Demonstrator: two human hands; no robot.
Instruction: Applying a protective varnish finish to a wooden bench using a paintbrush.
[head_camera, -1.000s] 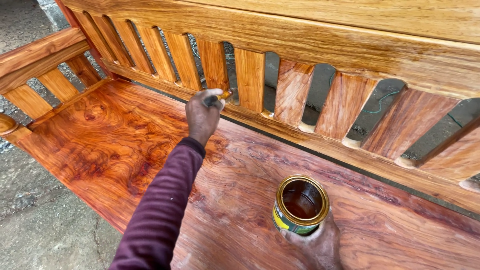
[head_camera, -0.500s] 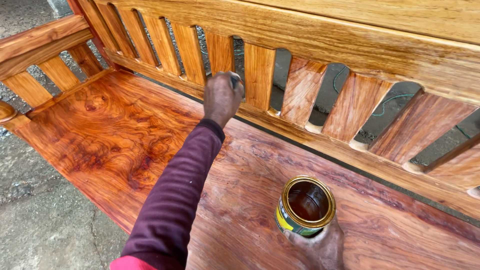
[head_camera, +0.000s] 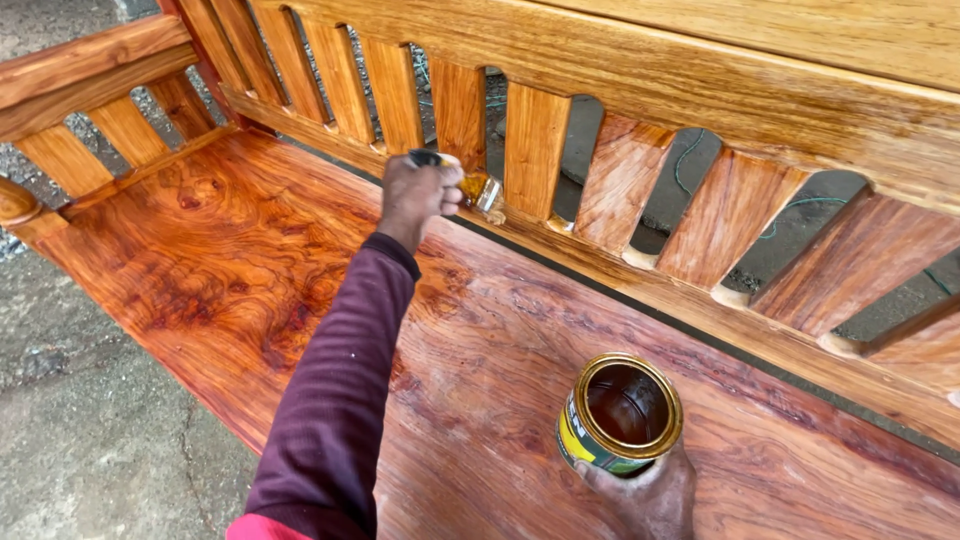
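The left hand (head_camera: 415, 195) has slid right along the bench (head_camera: 200, 260), fingers gripping a brush (head_camera: 480, 190); right hand (head_camera: 640, 495) holds the can (head_camera: 620, 415).

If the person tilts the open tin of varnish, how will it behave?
The tin has no lid and holds dark liquid, so it would probably spill easily. The right hand grips it from below; its smooth round wall may feel slippery.

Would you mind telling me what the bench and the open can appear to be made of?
The bench looks like solid wood, glossy with wet varnish: swirling reddish grain shows. The can, held by the right hand, looks like metal: shiny golden rim, brown liquid inside.
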